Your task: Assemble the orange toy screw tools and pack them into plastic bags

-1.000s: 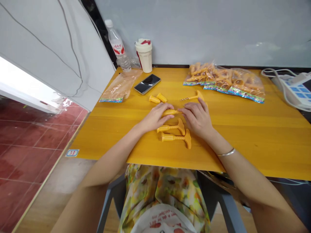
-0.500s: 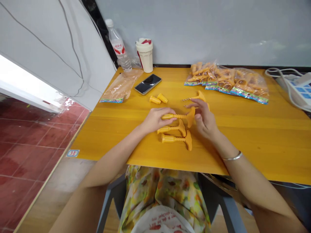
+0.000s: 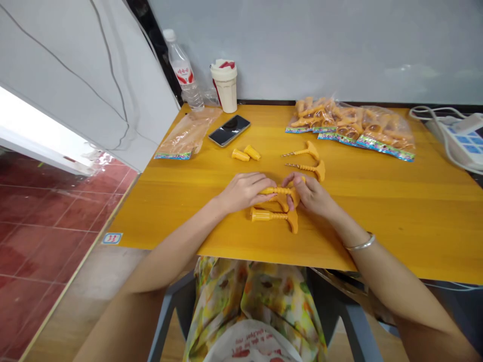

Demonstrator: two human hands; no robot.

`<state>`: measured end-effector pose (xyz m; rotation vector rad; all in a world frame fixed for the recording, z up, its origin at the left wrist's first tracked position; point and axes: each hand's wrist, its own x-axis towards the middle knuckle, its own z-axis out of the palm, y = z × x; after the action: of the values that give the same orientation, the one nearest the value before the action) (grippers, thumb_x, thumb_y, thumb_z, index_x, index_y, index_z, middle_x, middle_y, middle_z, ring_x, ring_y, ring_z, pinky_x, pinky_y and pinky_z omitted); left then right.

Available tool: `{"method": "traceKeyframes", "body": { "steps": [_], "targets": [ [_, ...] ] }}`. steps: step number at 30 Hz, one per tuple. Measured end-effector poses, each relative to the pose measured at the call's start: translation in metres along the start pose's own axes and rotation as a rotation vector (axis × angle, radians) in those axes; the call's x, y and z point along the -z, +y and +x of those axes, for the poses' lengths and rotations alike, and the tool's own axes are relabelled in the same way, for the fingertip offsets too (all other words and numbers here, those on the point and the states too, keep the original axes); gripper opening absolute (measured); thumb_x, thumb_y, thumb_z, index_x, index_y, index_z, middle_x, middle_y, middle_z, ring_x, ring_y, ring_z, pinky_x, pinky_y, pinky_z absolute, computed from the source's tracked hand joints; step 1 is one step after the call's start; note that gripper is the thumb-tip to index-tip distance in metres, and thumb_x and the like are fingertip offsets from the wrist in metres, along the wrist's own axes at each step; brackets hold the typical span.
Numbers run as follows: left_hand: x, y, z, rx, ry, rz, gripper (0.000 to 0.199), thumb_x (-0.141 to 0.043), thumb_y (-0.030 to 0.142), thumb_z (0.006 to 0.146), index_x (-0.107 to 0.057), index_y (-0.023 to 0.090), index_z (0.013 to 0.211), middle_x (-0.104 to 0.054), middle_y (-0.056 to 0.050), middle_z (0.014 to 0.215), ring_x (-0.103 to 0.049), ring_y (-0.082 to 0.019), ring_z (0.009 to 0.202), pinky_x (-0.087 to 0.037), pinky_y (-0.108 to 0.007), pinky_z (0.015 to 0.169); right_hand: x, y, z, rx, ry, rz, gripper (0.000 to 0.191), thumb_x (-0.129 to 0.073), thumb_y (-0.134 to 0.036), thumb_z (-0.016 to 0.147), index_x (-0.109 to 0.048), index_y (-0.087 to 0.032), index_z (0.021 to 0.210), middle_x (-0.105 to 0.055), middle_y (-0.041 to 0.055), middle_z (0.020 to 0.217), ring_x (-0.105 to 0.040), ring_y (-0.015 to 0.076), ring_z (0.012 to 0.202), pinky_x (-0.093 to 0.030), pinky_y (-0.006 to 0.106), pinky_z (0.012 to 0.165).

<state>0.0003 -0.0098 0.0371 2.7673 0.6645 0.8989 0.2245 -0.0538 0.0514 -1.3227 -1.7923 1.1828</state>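
1. The left hand (image 3: 245,192) is half closed, palm down, its fingers curled over the ribbed shaft of an orange plastic T-handle (image 3: 277,191). The right hand (image 3: 310,195) is also half closed, its fingers and thumb pinching the flared end of the same piece. Held at both ends, the piece lies level across the gap between the hands.
2. A second T-handle (image 3: 282,202) sits under the hands, mostly hidden, so its exact position is hard to tell. A third (image 3: 273,215) lies flat just beside it, nearer the person. All three are well in front of the black phone (image 3: 229,130).
3. To the right of the phone, two more T-handles (image 3: 302,151) lie side by side with thin twisted tips pointing left, within easy reach. Two short orange caps (image 3: 241,155) lie close together just past the phone's near corner.
4. Further right of the phone, filled plastic bags (image 3: 349,125) of orange pieces sit in a row, and a flattened bag (image 3: 187,134) lies left of it.
5. A water bottle (image 3: 182,70) and a white cup (image 3: 224,85) stand behind the phone, against a pale wall. The yellow wooden table (image 3: 377,226) ends at a red tiled floor (image 3: 49,221) on the phone's left.
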Motion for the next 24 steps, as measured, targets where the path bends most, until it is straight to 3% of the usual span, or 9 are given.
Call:
{"method": "traceKeyframes", "body": {
  "steps": [3, 6, 10, 13, 17, 20, 22, 24],
  "targets": [
    [-0.001, 0.0, 0.002, -0.024, 0.012, 0.033, 0.035, -0.048, 0.048, 0.1, -0.068, 0.02, 0.096, -0.073, -0.007, 0.085, -0.069, -0.017, 0.078, -0.052, -0.027, 0.072, -0.002, -0.011, -0.001, -0.208, -0.137, 0.271, 0.07, -0.021, -0.08, 0.091, -0.056, -0.022, 0.105, -0.057, -0.0041, 0.048, -0.02, 0.0089, 0.027, -0.011, 0.026, 0.032],
    [-0.002, -0.006, 0.003, 0.074, 0.04, -0.043, 0.033, -0.051, 0.049, 0.098, -0.069, 0.021, 0.098, -0.074, -0.006, 0.088, -0.07, -0.016, 0.08, -0.053, -0.027, 0.074, 0.006, -0.011, 0.001, -0.195, -0.082, 0.306, 0.07, -0.019, -0.079, 0.092, -0.055, -0.022, 0.112, -0.061, -0.0026, 0.053, -0.025, 0.0091, 0.027, -0.014, 0.025, 0.032],
    [0.004, -0.026, -0.001, 0.323, 0.118, -0.077, 0.029, -0.058, 0.046, 0.094, -0.069, 0.02, 0.098, -0.074, -0.006, 0.095, -0.069, -0.02, 0.089, -0.052, -0.031, 0.084, 0.034, 0.011, 0.006, 0.011, 0.358, -0.091, 0.056, -0.034, -0.07, 0.096, -0.055, -0.024, 0.12, -0.069, 0.0016, 0.07, -0.048, 0.013, 0.042, -0.038, 0.028, 0.045],
    [0.008, -0.041, -0.006, 0.372, 0.02, -0.026, 0.024, -0.061, 0.042, 0.09, -0.068, 0.02, 0.093, -0.071, -0.006, 0.094, -0.066, -0.023, 0.095, -0.051, -0.036, 0.088, 0.056, 0.032, 0.012, 0.103, 0.603, -0.513, 0.045, -0.044, -0.058, 0.097, -0.059, -0.022, 0.12, -0.072, 0.0063, 0.084, -0.06, 0.0189, 0.063, -0.048, 0.034, 0.063],
    [0.005, -0.043, -0.01, 0.376, -0.175, -0.01, 0.021, -0.062, 0.04, 0.089, -0.068, 0.021, 0.096, -0.066, -0.006, 0.099, -0.064, -0.022, 0.092, -0.051, -0.036, 0.085, 0.066, 0.057, 0.018, 0.158, 0.629, -0.871, 0.035, -0.047, -0.044, 0.097, -0.066, -0.021, 0.116, -0.07, 0.0134, 0.105, -0.062, 0.029, 0.098, -0.05, 0.043, 0.084],
    [0.005, -0.035, -0.01, 0.345, -0.264, -0.04, 0.024, -0.063, 0.042, 0.09, -0.068, 0.021, 0.099, -0.065, -0.006, 0.1, -0.064, -0.024, 0.095, -0.051, -0.037, 0.086, 0.066, 0.07, 0.02, 0.131, 0.583, -0.993, 0.037, -0.05, -0.042, 0.095, -0.068, -0.02, 0.119, -0.067, 0.0156, 0.109, -0.058, 0.032, 0.101, -0.049, 0.048, 0.087],
    [0.009, -0.031, -0.008, 0.32, -0.262, -0.067, 0.03, -0.063, 0.048, 0.091, -0.068, 0.019, 0.1, -0.065, -0.007, 0.1, -0.063, -0.024, 0.096, -0.051, -0.038, 0.088, 0.066, 0.074, 0.02, 0.118, 0.578, -1.025, 0.038, -0.051, -0.044, 0.095, -0.069, -0.021, 0.12, -0.066, 0.0154, 0.107, -0.057, 0.0318, 0.099, -0.049, 0.047, 0.086],
    [0.014, -0.033, -0.006, 0.312, -0.178, -0.029, 0.034, -0.059, 0.05, 0.093, -0.068, 0.018, 0.103, -0.065, -0.009, 0.103, -0.061, -0.025, 0.101, -0.049, -0.04, 0.093, 0.067, 0.075, 0.019, 0.123, 0.592, -1.04, 0.039, -0.05, -0.045, 0.095, -0.07, -0.022, 0.12, -0.064, 0.0152, 0.104, -0.056, 0.0311, 0.097, -0.049, 0.046, 0.085]
  ]
}}
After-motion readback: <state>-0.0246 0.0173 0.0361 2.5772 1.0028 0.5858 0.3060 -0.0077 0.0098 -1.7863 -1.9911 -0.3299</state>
